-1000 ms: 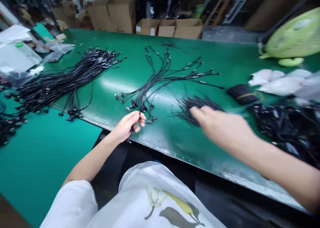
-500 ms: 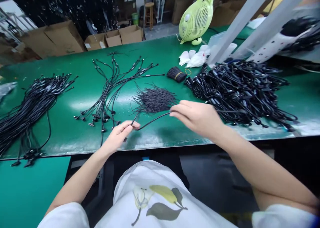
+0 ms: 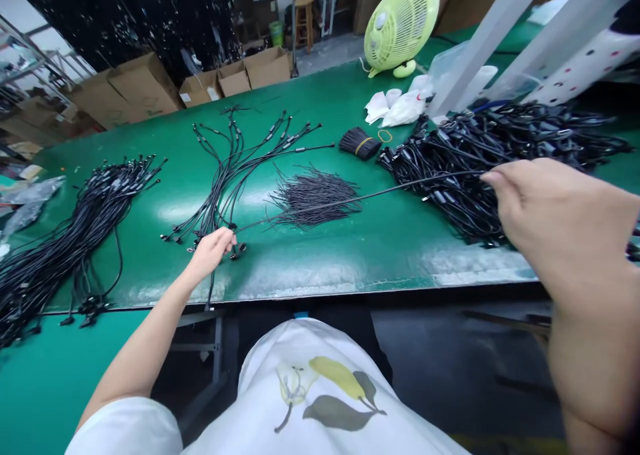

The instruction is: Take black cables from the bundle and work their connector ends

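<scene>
My left hand (image 3: 211, 250) pinches one end of a thin black cable (image 3: 350, 200) near the front of the green table (image 3: 350, 255). My right hand (image 3: 545, 205) is closed on the cable's other end, far out to the right, so the cable is stretched straight above the table. Under it lies a loose heap of short black ties (image 3: 313, 194). A fan of laid-out black cables (image 3: 235, 168) spreads just beyond my left hand. Behind my right hand sits a big tangled pile of black cables (image 3: 480, 155).
A long bundle of black cables (image 3: 65, 228) lies at the left. A banded bundle of ties (image 3: 359, 142), white bags (image 3: 395, 108) and a green fan (image 3: 400, 22) stand at the back right. Cardboard boxes (image 3: 200, 82) line the far edge. Slanted white posts (image 3: 485, 35) rise at right.
My right hand has slid along the cable far to the right, pulling it straight. My left hand moved slightly left and further onto the table, still pinching its end.
</scene>
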Available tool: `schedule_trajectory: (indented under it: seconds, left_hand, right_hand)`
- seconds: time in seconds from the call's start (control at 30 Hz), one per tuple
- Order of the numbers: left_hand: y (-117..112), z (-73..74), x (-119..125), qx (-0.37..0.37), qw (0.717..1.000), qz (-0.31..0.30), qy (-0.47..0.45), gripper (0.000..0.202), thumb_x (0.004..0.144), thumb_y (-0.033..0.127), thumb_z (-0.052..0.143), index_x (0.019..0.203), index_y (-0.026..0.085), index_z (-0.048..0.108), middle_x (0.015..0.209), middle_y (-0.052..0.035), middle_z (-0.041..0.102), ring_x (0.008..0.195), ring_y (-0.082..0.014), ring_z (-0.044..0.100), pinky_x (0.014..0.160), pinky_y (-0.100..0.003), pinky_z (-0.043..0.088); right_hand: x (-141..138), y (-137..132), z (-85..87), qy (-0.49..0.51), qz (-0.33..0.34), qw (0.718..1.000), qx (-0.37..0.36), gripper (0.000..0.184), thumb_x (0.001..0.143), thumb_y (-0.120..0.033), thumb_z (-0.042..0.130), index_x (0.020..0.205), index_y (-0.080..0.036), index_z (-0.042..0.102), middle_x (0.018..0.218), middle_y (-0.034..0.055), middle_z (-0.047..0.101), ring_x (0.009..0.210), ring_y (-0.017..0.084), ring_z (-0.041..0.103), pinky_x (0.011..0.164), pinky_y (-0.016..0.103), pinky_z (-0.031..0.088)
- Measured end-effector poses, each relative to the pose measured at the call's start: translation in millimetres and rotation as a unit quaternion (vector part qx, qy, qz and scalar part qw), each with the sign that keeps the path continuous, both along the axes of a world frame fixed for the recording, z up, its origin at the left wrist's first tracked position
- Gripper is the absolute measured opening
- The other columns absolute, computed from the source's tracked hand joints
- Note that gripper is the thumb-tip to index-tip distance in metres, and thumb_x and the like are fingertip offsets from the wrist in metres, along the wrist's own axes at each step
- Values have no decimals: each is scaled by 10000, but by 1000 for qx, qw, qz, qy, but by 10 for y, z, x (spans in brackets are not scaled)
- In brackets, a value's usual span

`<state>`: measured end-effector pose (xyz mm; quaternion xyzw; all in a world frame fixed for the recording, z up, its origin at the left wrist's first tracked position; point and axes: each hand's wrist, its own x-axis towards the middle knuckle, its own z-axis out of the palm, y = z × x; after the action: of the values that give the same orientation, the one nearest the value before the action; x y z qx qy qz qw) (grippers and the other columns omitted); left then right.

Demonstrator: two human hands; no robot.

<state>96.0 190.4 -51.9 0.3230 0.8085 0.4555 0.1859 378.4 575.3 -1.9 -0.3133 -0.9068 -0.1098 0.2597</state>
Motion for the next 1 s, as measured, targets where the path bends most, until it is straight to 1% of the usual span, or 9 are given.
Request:
schedule_trajectory:
  seconds: [0.13,0.23,0.3,0.47,0.57,0.63,0.73,0.83,1.0]
  left_hand:
    - [118,134,161,66,993,4,-99,377,942,543,410,836,192,497,685,4,460,559,-125,462,450,-209,349]
    - [334,147,427,153,976,-29,-152,305,930,484,516,877,185,531,912,-51,584,845,-168,608,738,-277,505]
    - [494,138,655,152,981,-74,-96,258,960,420,492,897,181,566,1062,-76,615,1040,-203,588,943,-333,448]
    - [668,131,1047,32,977,-207,-41,282,994,367,431,1054,181,634,770,-12,602,725,-149,551,734,-265,451]
    - [561,181,984,49,956,-205,-205,299,965,404,508,1035,164,673,585,43,418,512,-92,361,503,-193,352]
    - [419,261,864,117,899,-204,-370,297,937,406,568,967,137,689,523,75,291,440,-67,225,404,-157,263]
    - [184,428,697,269,804,-133,-513,217,912,294,620,928,87,682,497,106,179,402,-53,126,331,-113,213]
    - [48,559,604,418,752,-22,-509,219,940,215,569,1065,51,642,494,107,204,388,-51,210,342,-73,270]
    - [121,522,542,376,777,27,-503,314,945,148,497,1195,-24,579,542,69,359,444,-63,379,392,-115,368]
  right_hand:
    - [-37,-299,-137,-55,169,984,-24,613,990,-547,142,816,-220,630,753,93,647,581,186,518,480,295,198]
    - [-143,-765,-127,-161,369,905,-139,474,1016,-439,255,795,-207,605,721,34,646,589,154,554,519,275,267]
    - [-271,-1069,-42,-207,428,858,-193,398,1019,-352,315,780,-191,589,725,19,644,610,136,561,544,263,274]
    - [-686,-1294,125,-150,410,871,-224,260,976,-348,481,846,-174,624,827,23,671,721,133,586,565,248,249]
    - [-799,-1069,44,-135,394,883,-218,254,934,-411,558,864,-176,626,838,12,671,750,140,597,564,244,261]
    - [-793,-869,-81,-128,398,878,-232,244,935,-413,553,904,-185,632,874,8,676,777,144,610,587,239,307]
    - [-712,-618,-305,-68,398,870,-284,227,956,-382,509,967,-195,638,942,9,686,843,150,632,698,244,404]
    - [-587,-516,-471,-17,397,869,-294,256,962,-390,485,1035,-199,640,972,26,680,855,164,639,747,265,446]
    - [-370,-594,-451,18,389,905,-170,274,989,-324,433,1061,-199,666,853,35,658,699,157,607,631,271,428]
